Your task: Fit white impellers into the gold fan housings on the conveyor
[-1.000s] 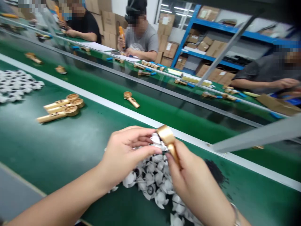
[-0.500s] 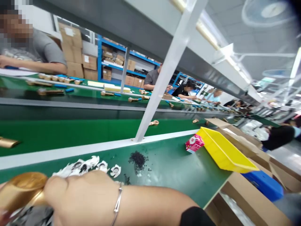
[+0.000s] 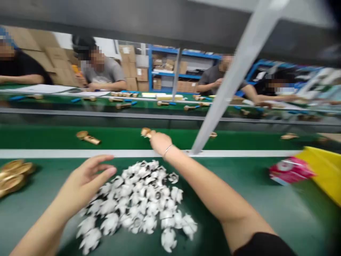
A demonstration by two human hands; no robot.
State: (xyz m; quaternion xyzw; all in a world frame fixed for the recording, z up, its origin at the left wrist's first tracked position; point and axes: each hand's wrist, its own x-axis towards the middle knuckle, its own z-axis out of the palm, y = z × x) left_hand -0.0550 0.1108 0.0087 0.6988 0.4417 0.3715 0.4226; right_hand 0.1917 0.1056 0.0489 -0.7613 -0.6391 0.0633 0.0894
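My right hand reaches far forward over the white stripe onto the green belt and is closed on a gold handled part, whose round head shows just past the fingers. A thin bracelet sits on that wrist. My left hand hovers open, fingers apart, at the left edge of a heap of small white plastic pieces on the near green table, and holds nothing.
Another gold part lies on the belt to the left. Several gold parts are stacked at the far left. A slanted grey post stands mid-right. A pink packet and yellow bin sit right. Other people work across the line.
The view swung back left to the workplace. My right hand, which held the gold part close, has stretched out to the belt with it. My left hand has let go and opened.
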